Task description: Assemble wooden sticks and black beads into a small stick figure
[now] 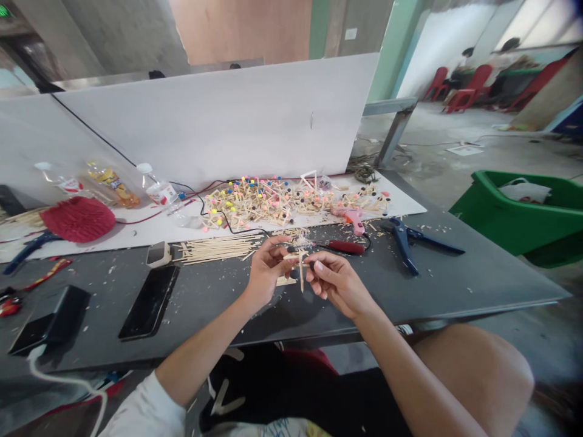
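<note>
Both hands meet over the front of the grey table. Between them is a small wooden stick figure (pixel 301 273) with crossed sticks and dark balls at its ends. My left hand (pixel 268 270) pinches its left side, and my right hand (pixel 334 279) grips the right side near a dark ball. Just behind the hands lies a red-handled tool (pixel 346 247). A pink glue gun (pixel 354 220) rests beyond it. To the left is a row of thin wooden sticks (pixel 218 247).
Many stick pieces with coloured balls (pixel 259 200) are heaped at the back. Blue cutters (pixel 403 243) lie right; a phone (pixel 149 301), power bank (pixel 50 321) and bottles (pixel 159 191) are left. A green bin (pixel 519 218) stands beyond the table's right edge.
</note>
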`<state>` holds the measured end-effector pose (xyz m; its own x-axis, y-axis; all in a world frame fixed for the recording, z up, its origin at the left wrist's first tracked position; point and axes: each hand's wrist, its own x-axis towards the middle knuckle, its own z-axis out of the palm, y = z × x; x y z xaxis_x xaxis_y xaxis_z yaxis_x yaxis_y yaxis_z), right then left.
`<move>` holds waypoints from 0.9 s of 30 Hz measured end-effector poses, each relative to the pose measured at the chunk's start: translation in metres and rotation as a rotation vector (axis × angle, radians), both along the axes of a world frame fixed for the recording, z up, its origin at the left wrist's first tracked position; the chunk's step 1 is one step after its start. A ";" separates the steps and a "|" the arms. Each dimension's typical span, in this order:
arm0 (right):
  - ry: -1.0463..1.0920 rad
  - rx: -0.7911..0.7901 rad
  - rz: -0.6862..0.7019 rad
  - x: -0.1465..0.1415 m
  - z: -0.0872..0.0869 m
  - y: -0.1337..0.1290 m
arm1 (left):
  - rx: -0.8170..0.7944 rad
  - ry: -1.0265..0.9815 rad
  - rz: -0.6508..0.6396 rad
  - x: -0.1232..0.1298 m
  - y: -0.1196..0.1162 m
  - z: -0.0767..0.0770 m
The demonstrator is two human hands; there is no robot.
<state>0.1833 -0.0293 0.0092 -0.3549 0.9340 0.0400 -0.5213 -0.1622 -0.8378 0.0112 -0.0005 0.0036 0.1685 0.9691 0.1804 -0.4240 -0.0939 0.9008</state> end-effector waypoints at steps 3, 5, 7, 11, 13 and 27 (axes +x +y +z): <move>-0.010 -0.006 -0.015 0.000 0.001 -0.001 | 0.002 -0.002 0.001 0.000 0.000 -0.001; -0.020 -0.013 -0.025 0.000 0.001 -0.001 | 0.011 -0.002 -0.003 0.000 0.000 -0.001; -0.046 -0.009 -0.038 0.001 0.002 0.000 | 0.019 0.001 0.002 0.001 0.001 -0.001; -0.159 0.054 -0.220 0.004 0.005 0.002 | 0.060 0.021 0.049 -0.001 0.001 -0.002; -0.223 0.127 -0.379 0.006 0.006 0.000 | 0.093 0.040 0.079 -0.002 0.002 -0.004; -0.496 0.533 -0.438 -0.003 0.006 -0.019 | 0.177 0.114 0.117 -0.003 -0.002 -0.005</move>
<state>0.1803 -0.0485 0.0152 -0.0584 0.8916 0.4491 0.0029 0.4500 -0.8930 0.0079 -0.0020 -0.0017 0.0858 0.9383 0.3351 -0.2972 -0.2969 0.9075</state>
